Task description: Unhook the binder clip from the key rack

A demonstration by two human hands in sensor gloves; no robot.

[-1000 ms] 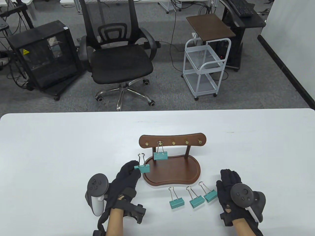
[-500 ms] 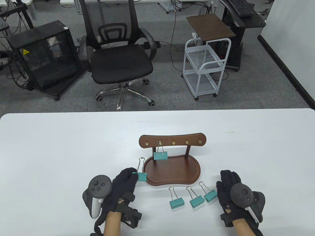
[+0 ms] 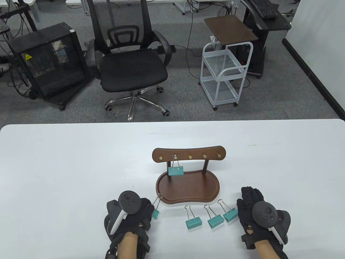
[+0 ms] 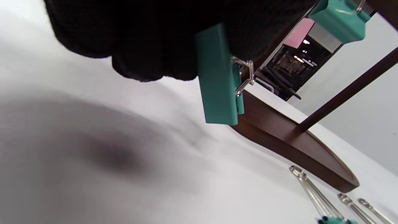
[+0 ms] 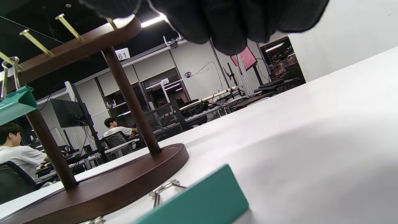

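A dark wooden key rack with brass hooks stands on its kidney-shaped base. One teal binder clip hangs from the second hook from the left; it also shows in the left wrist view. My left hand holds another teal binder clip low over the table, just left of the base's front corner; in the left wrist view the fingers grip its teal body. My right hand rests flat on the table, right of the base, holding nothing.
Three teal binder clips lie in a row on the white table in front of the base. One of them lies close under the right wrist camera. An office chair and a cart stand beyond the table.
My left hand has carried its binder clip away from the rack, down and toward me, to just above the table left of the base. The right hand has not moved.
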